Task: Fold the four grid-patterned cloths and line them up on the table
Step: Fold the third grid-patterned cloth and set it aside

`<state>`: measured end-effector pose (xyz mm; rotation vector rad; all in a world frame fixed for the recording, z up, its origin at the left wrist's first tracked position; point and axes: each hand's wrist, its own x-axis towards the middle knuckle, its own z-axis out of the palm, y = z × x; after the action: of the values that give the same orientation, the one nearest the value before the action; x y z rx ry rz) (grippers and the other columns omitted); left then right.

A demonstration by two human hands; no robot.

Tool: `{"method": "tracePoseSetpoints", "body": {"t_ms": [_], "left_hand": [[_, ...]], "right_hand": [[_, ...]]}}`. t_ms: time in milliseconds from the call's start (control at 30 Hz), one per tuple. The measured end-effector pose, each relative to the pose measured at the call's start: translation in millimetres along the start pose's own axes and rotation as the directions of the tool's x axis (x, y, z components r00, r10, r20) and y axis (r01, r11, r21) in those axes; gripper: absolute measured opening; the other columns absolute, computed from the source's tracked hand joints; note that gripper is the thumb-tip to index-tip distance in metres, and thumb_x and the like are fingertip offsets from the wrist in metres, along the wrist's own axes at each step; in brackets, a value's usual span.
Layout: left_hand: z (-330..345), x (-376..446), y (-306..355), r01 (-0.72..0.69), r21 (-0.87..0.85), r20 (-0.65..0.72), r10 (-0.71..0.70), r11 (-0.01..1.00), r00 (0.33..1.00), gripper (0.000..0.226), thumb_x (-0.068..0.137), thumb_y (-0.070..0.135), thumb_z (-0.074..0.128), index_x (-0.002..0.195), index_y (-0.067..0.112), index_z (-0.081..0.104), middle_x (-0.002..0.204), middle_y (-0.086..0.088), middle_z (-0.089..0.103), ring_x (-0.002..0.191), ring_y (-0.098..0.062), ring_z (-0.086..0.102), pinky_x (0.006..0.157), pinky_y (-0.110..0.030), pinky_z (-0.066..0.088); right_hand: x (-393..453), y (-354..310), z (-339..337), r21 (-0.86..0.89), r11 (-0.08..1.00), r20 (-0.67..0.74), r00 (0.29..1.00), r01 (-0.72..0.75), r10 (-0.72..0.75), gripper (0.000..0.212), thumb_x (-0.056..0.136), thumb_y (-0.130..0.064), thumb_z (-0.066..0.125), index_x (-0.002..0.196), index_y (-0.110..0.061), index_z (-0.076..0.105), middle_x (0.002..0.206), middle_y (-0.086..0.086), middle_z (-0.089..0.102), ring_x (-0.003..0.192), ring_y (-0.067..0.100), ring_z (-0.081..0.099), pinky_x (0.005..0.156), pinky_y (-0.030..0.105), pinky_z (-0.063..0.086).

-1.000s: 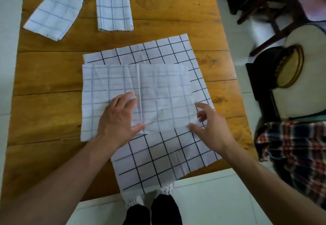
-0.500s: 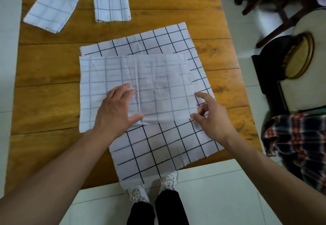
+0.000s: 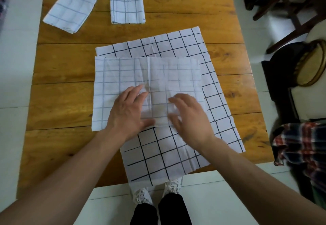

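Half-folded white thin-grid cloth (image 3: 123, 76) at frame centre, long axis left-right, atop the spread bold-grid cloth (image 3: 176, 154). Left hand (image 3: 128, 112) flat, pressing it; right hand (image 3: 190, 119) relaxed, blurred, beside its lower edge.

Both hands (image 3: 158, 112) on half-folded cloth (image 3: 123, 76)

Wooden plank table (image 3: 67, 76) is the landmark, knots and grain showing, standing on pale tiled floor (image 3: 17, 66). Right of the table's far corner: dark wooden chair legs (image 3: 289, 18). Right of the table's middle: dark seat with a round tan woven piece (image 3: 312, 64) leaning on it, pale cushion (image 3: 308, 99) just beside. Right of the table's near corner: red, white and dark plaid fabric (image 3: 303, 145). Below the table's near edge: white laced shoes (image 3: 141, 195) and black trouser legs (image 3: 158, 210).
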<state>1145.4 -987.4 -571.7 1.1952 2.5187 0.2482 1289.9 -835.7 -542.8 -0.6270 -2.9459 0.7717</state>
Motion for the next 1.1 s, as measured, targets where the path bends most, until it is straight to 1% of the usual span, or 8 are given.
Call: {"method": "tracePoseSetpoints", "body": {"t_ms": [133,267,433,500,600,767,900,1100], "left_hand": [[1,-3,-5,-0.029,0.036,-0.01,0.029,0.999,1.0,0.094,0.077,0.07,0.064,0.152,0.022,0.034,0.163,0.0,0.02,0.148,-0.022,0.018,0.12,-0.04,0.02],[-1,-15,-20,-0.028,0.044,0.007,0.028,0.999,1.0,0.086,0.08,0.065,0.063,0.152,0.029,0.032,0.163,0.0,0.02,0.148,-0.022,0.016,0.121,-0.042,0.019],[-4,-38,-45,0.016,0.061,0.019,-0.018,0.998,1.0,0.082,0.082,0.068,0.058,0.151,0.034,0.032,0.164,0.001,0.017,0.15,-0.021,0.013,0.121,-0.043,0.019],[-6,-43,-47,0.025,0.071,0.031,-0.027,0.997,0.999,0.08,0.084,0.066,0.056,0.152,0.033,0.03,0.165,0.001,0.015,0.15,-0.022,0.012,0.121,-0.044,0.019],[-9,-43,-40,0.063,0.081,0.039,-0.066,0.995,0.997,0.072,0.091,0.059,0.05,0.153,0.031,0.028,0.165,0.0,0.013,0.151,-0.021,0.009,0.122,-0.044,0.015],[-8,-32,-12,0.181,0.078,-0.048,-0.178,0.98,0.983,0.06,0.094,0.056,0.048,0.142,0.022,0.042,0.16,-0.006,0.026,0.147,-0.025,0.021,0.117,-0.043,0.026],[2,-31,-2,0.213,0.085,-0.045,-0.21,0.973,0.977,0.077,0.084,0.066,0.058,0.14,0.016,0.038,0.16,-0.01,0.023,0.147,-0.028,0.019,0.117,-0.044,0.029],[5,-40,-22,0.161,0.033,-0.02,-0.16,0.986,0.987,0.08,0.085,0.065,0.054,0.149,0.022,0.032,0.164,-0.002,0.014,0.151,-0.021,0.011,0.121,-0.043,0.021]], "right_hand": [[11,-3,33,-0.083,0.994,0.1,0.993,0.07,-0.061,0.054,0.089,-0.033,0.067,0.137,-0.015,0.05,0.147,0.007,0.044,0.137,0.025,0.037,0.107,0.04,0.041],[3,20,38,-0.163,0.986,0.18,0.984,0.04,-0.01,0.066,0.098,-0.046,0.049,0.155,-0.024,0.023,0.165,0.006,0.011,0.152,0.025,0.006,0.121,0.039,0.013],[-9,41,29,-0.251,0.968,0.26,0.963,-0.005,0.072,0.066,0.102,-0.054,0.022,0.156,-0.031,-0.006,0.163,0.001,-0.019,0.149,0.019,-0.022,0.12,0.04,-0.008],[-12,40,25,-0.248,0.968,0.25,0.963,-0.039,0.103,0.064,0.102,-0.047,0.024,0.157,-0.028,-0.003,0.164,0.004,-0.015,0.15,0.022,-0.02,0.122,0.044,-0.006],[-9,29,22,-0.233,0.971,0.155,0.984,-0.049,0.087,0.052,0.103,-0.031,0.035,0.153,-0.019,0.024,0.163,0.014,0.013,0.152,0.03,0.002,0.123,0.051,0.008],[9,-5,31,-0.121,0.99,0.143,0.988,0.075,-0.057,0.051,0.102,-0.032,0.047,0.15,-0.019,0.033,0.162,0.01,0.022,0.152,0.025,0.009,0.123,0.039,0.009],[19,-23,46,-0.066,0.99,0.239,0.965,0.127,-0.108,0.07,0.1,-0.042,0.048,0.156,-0.013,0.018,0.164,0.009,0.008,0.152,0.025,-0.001,0.124,0.039,0.005],[1,7,49,-0.236,0.964,0.333,0.942,0.123,-0.039,0.066,0.105,-0.048,0.024,0.153,-0.032,-0.017,0.161,0.001,-0.026,0.147,0.02,-0.028,0.121,0.041,-0.011]]}}
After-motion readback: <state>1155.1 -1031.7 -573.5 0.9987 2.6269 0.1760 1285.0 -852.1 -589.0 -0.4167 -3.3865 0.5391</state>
